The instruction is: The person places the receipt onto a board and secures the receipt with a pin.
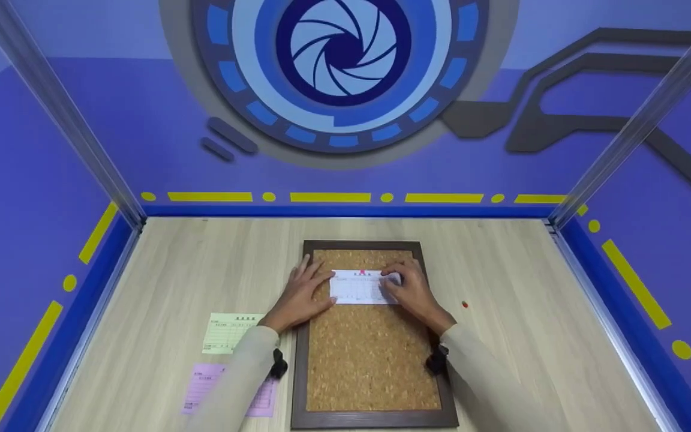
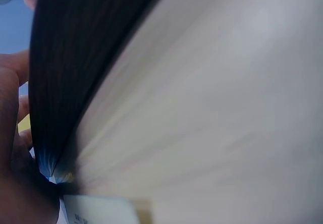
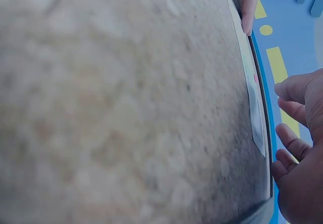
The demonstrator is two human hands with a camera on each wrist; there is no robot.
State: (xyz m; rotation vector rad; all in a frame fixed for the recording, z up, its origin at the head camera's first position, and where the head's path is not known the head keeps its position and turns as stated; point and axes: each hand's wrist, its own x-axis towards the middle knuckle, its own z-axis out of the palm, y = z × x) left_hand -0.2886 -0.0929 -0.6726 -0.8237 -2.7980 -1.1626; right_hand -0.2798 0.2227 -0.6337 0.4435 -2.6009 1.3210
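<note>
The white slip lies on the framed corkboard, between the fingers of both hands. Left hand: fingers extended and spread, released, with index fingertip and thumb touching the slip's left edge. Right hand: fingers loosely curved, released, at the slip's right end. A small pink item sits at the slip's top edge, between the fingertips. Left of the left fingers, toward the person, a green slip and a purple slip lie on the counter; a small red item lies right of the right fingers
</note>
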